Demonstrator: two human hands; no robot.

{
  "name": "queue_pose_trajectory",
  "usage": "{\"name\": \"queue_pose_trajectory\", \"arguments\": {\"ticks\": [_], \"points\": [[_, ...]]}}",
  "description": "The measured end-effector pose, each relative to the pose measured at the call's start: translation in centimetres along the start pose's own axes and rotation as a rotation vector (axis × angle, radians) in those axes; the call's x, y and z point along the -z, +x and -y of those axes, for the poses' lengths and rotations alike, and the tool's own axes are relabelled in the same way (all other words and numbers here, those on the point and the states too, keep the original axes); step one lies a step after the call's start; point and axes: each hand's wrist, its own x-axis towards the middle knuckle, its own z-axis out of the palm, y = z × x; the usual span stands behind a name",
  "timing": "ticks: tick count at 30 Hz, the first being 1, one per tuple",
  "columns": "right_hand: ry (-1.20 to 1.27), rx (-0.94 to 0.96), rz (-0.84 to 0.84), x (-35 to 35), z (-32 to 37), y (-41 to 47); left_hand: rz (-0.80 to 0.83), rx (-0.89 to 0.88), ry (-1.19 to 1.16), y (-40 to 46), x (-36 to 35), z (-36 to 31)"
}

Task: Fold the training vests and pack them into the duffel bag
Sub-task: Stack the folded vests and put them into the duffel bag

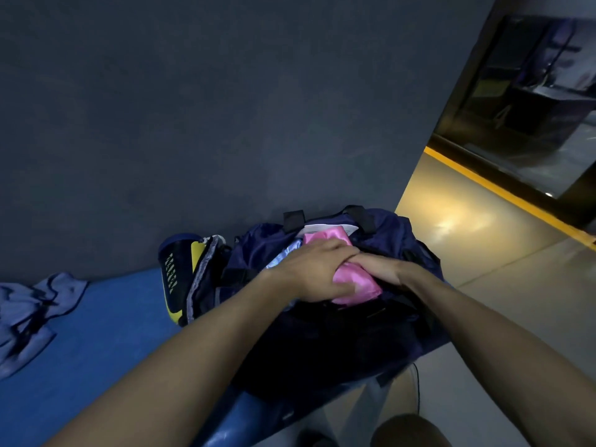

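Observation:
A dark navy duffel bag (322, 343) lies open on the right end of a blue bench (96, 333). A folded pink vest (354, 290) sits in the bag's mouth. My left hand (314, 272) lies on top of the pink vest, fingers curled over it and thumb against its side. My right hand (382, 264) reaches in from the right, its fingers tucked under my left hand against the vest and partly hidden. A light blue fabric (283, 256) shows inside the bag beside the pink one. A crumpled light blue vest (29, 314) lies on the bench at far left.
A dark blue and yellow bag or shoe case (180, 275) stands against the duffel's left side. A dark grey wall (225, 108) rises behind the bench. To the right is a shiny floor (467, 240) with a yellow stripe (503, 195). My knee (409, 430) shows at the bottom.

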Motion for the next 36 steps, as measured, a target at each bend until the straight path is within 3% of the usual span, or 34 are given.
{"name": "queue_pose_trajectory", "arguments": {"ticks": [3, 6, 10, 12, 16, 18, 19, 21, 25, 29, 32, 36], "points": [[-0.124, -0.088, 0.090, 1.5, 0.4, -0.6, 0.093, 0.109, 0.010, -0.1, -0.9, 1.1], [-0.451, -0.184, 0.164, 2.6, 0.1, -0.8, 0.147, 0.124, 0.048, 0.3, -0.6, 0.9], [-0.766, -0.014, 0.138, 4.4, 0.4, -2.4, 0.227, 0.166, 0.077, 1.2, 0.3, 0.8], [-0.743, 0.099, 0.180, 5.2, -0.3, -3.8, 0.244, 0.169, 0.092, 1.6, 0.7, 0.8], [-0.327, 0.254, 0.215, 6.6, -0.2, -6.4, 0.215, 0.127, 0.170, 1.9, -0.2, 0.8], [-0.093, 0.160, 0.185, 7.4, 0.3, -6.4, 0.204, 0.107, 0.168, 1.7, -1.1, 0.9], [-0.112, 0.087, 0.154, 7.5, 0.6, -5.9, 0.199, 0.102, 0.162, 1.5, -1.4, 1.0], [-0.427, -0.071, 0.132, 7.2, 0.9, -3.8, 0.192, 0.097, 0.155, 1.3, -1.6, 1.3], [-0.958, -0.447, 0.255, 5.2, 2.3, -0.3, 0.189, 0.092, 0.139, 1.0, -1.8, 1.5], [-1.012, -0.546, -0.015, 4.8, 1.8, 2.4, 0.191, 0.100, 0.129, 0.9, -1.8, 1.7], [-1.011, -0.356, -0.091, 5.4, 1.8, 2.9, 0.186, 0.096, 0.135, 1.1, -1.5, 1.7], [-0.701, -0.061, -0.378, 8.8, 3.4, 0.7, 0.188, 0.104, 0.109, 1.4, -1.3, 2.0]]}}
